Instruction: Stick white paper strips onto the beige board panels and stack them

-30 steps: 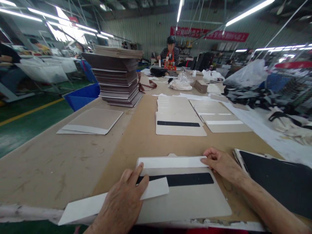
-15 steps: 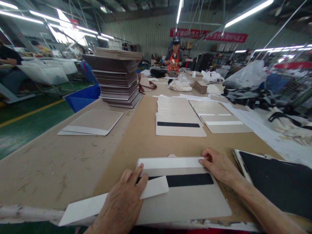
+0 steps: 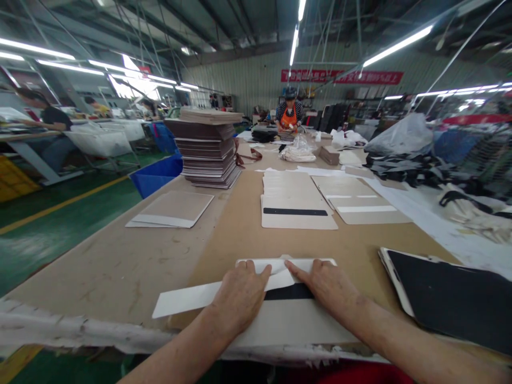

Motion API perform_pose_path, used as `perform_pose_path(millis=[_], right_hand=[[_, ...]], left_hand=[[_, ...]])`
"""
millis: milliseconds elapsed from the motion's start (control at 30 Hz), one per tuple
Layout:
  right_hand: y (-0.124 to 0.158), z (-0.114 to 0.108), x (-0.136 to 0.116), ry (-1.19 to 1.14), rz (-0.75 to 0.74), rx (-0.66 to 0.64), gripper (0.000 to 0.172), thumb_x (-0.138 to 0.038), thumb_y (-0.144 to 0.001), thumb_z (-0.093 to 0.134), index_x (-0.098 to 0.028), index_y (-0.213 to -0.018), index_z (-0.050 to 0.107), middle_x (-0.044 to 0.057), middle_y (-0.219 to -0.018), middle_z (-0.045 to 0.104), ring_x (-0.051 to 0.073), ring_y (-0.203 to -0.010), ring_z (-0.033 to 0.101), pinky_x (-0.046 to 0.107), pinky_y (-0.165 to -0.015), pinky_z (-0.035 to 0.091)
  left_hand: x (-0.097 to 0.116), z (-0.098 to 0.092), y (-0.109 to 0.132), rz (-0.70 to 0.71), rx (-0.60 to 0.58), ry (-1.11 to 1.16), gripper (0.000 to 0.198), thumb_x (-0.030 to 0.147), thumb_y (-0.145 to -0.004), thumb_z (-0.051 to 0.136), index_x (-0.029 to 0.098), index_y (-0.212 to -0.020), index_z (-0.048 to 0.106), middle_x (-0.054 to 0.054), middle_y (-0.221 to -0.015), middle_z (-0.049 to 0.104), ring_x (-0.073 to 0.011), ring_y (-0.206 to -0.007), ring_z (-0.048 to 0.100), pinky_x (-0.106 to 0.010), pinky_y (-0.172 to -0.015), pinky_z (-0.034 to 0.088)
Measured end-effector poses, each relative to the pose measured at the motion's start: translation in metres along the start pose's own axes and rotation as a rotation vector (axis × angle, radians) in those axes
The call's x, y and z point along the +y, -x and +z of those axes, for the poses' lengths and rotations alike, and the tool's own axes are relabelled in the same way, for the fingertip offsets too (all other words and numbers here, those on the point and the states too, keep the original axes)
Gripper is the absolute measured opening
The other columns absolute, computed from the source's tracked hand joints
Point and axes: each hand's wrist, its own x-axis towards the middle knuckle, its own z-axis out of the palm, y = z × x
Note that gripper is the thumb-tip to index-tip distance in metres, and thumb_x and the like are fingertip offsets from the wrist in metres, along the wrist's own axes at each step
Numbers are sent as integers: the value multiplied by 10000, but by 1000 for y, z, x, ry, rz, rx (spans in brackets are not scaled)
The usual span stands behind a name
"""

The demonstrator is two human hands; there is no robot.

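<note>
A light grey-beige panel (image 3: 296,322) lies flat before me at the table's front edge. A black band (image 3: 290,292) crosses it, and a white band (image 3: 308,263) runs along its far edge. My left hand (image 3: 244,293) is closed over a loose white strip (image 3: 188,300), which sticks out to the left and reaches rightward over the panel. My right hand (image 3: 330,282) presses on the white band, thumb stretched toward the left thumb, holding nothing that I can see. Both hands hide parts of the bands.
Beyond lie panels with a black band (image 3: 296,212) and panels with white bands (image 3: 372,209). A dark-faced stack (image 3: 444,293) sits at right, a tall board stack (image 3: 210,154) at far left. Two loose panels (image 3: 172,208) lie left. A person (image 3: 290,114) works across the table.
My right hand has moved left from the panel's far right corner toward the middle. My left hand has shifted right and away from me, bringing the loose strip up against the white band.
</note>
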Motion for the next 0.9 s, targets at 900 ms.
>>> perform_pose_path(millis=[900], right_hand=[[22, 48, 32, -1503, 694, 367, 626, -330, -716, 645, -109, -1273, 466, 118, -1087, 593, 264, -1003, 569, 416, -920, 423]], left_hand=[[-59, 72, 30, 108, 499, 128, 396, 318, -844, 496, 223, -1208, 622, -52, -1215, 645, -245, -1087, 570, -398, -973, 460]])
